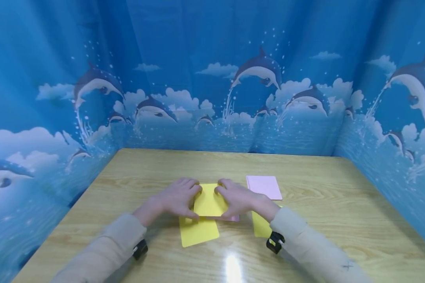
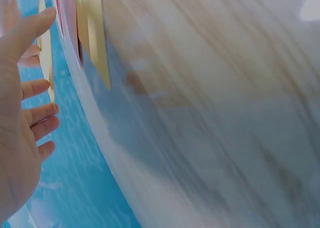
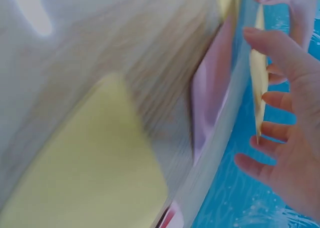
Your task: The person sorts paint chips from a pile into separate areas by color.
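Note:
Between both hands a yellow square card is held by its opposite side edges, raised over the table. My left hand grips its left edge, thumb toward the near corner and fingers along the far part. On the right edge, my right hand does likewise. Seen edge-on, the held card looks thin in the right wrist view. Beneath it lies a pink card, mostly hidden. A second yellow card lies slightly turned on the near left, its far part covered.
Another yellow card lies partly under my right forearm. Farther back on the right is a pink square stack. The wood-grain table meets a blue dolphin-print curtain at the back and sides.

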A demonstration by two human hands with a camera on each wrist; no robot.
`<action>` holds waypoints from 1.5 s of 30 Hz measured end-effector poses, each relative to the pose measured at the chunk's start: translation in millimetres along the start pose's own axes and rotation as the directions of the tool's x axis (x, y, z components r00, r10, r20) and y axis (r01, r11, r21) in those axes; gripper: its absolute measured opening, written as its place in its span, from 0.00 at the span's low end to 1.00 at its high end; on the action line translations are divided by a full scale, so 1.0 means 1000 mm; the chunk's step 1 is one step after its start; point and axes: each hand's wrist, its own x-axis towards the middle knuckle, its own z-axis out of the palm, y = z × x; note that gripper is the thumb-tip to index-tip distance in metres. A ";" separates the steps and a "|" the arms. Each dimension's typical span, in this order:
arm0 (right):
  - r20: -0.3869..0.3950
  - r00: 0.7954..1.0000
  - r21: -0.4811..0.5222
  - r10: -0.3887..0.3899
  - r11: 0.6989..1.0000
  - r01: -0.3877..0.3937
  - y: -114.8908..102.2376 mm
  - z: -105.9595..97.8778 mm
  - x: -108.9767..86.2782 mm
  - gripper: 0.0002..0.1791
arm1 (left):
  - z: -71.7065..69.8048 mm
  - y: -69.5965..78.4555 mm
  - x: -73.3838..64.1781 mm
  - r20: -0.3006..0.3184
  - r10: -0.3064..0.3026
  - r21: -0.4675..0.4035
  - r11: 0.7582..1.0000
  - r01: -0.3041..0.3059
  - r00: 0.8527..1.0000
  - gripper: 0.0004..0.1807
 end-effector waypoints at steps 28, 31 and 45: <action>-0.175 0.984 -0.285 -0.034 0.958 -0.018 0.037 0.017 -0.102 0.49 | 0.009 0.077 0.051 -0.045 0.108 0.159 0.982 -0.099 0.993 0.44; -0.185 0.983 -0.295 -0.013 0.955 -0.043 0.039 0.017 -0.112 0.50 | 0.009 0.085 0.057 -0.037 0.108 0.173 0.980 -0.101 0.993 0.46; -0.177 0.981 -0.202 0.081 0.972 -0.116 0.057 0.021 -0.146 0.46 | 0.013 0.112 0.085 -0.021 0.117 0.209 0.972 -0.110 0.993 0.45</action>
